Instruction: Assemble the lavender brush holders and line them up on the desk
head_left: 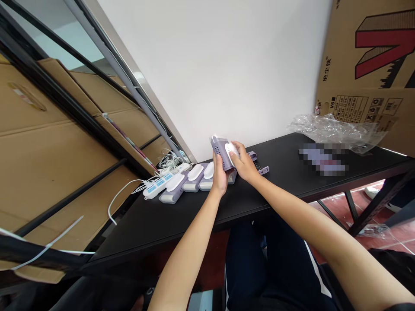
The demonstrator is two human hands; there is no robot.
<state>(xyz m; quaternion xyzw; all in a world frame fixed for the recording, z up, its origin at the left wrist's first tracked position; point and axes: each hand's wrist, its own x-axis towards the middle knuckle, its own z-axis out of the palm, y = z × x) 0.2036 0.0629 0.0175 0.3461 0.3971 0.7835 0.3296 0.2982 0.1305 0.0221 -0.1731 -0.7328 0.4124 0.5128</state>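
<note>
Above the middle of the black table, a purple-grey case (pixel 219 149) with small round holes and a clear end is held tilted. My left hand (pixel 219 177) is closed around its near left side. From the right, my right hand (pixel 243 162) is closed on the case's white oval piece (pixel 231 153), fingers over it. Just behind and left of my hands lie several similar purple cases, among them one with a white oval top (pixel 195 172) and another at the left end (pixel 173 188). A purple piece with dark prongs or bristles (pixel 263 170) lies partly hidden beyond my right hand.
A white power strip (pixel 158 185) with tangled white cables (pixel 168 162) is at the table's left end. Crumpled clear plastic (pixel 333 131) and a pixelated purplish thing (pixel 322 160) lie at right. A large cardboard box (pixel 366 95) stands behind them; a black metal rack (pixel 78 125) is left.
</note>
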